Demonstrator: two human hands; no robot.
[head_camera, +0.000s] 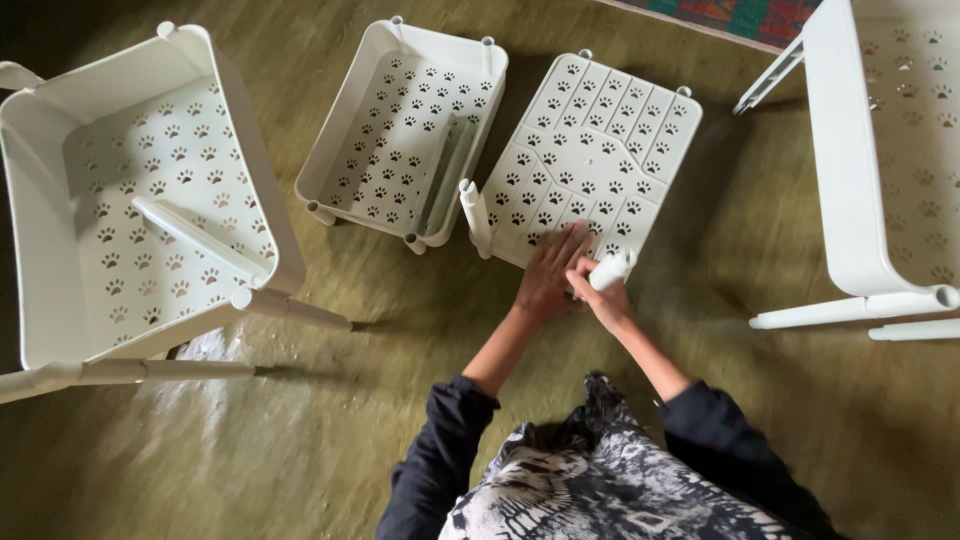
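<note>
On the floor (300, 440), a flat tray (590, 155) lies centre — a basket (400, 130) just left of it, a larger basket (140, 200) far left, another (890, 150) far right. Both hands rest on the tray's near edge — the left hand (548, 278) beside the right hand (600, 292).

1. Floor (330, 440): olive-green carpet, carries everything.
2. Far left: large white basket (140, 210) with paw-print holes, tipped, legs attached.
3. Centre far: smaller basket (400, 130), loose tubes inside.
4. Just right of it: flat panel (590, 150) lying upside down.
5. Far right: another basket (880, 150) on its side.
</note>
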